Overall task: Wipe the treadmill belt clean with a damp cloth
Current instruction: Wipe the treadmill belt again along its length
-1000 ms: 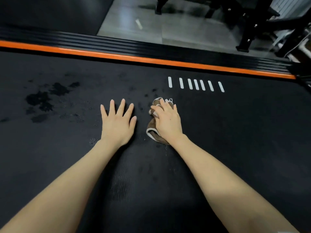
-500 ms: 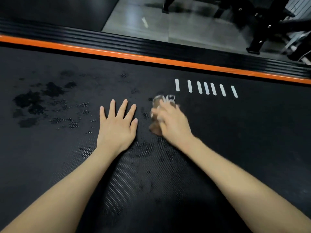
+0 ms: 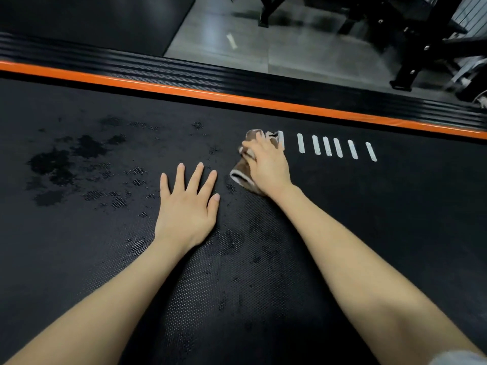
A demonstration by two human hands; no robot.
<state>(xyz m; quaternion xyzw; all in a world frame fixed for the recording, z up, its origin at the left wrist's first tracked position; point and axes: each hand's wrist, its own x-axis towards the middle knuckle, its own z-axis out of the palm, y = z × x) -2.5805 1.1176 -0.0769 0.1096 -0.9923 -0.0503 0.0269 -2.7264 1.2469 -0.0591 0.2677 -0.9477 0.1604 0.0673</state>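
Curled right hand (image 3: 267, 164) grips the bunched cloth (image 3: 241, 173) on the belt (image 3: 369, 206) — much of it hidden beneath; left hand (image 3: 187, 209) lies flat, fingers spread. Cloth overlaps the first white stripe (image 3: 281, 140) — wet patches (image 3: 52, 164) at left.

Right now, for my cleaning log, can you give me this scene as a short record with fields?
surface: black treadmill belt, textured
left hand: flat on the belt, fingers spread, holding nothing
right hand: fingers curled over the cloth, pressing it to the belt
cloth: brown, bunched, at the left end of the white stripes
wet patches: dark, left of the left hand
edge: orange strip beyond the belt
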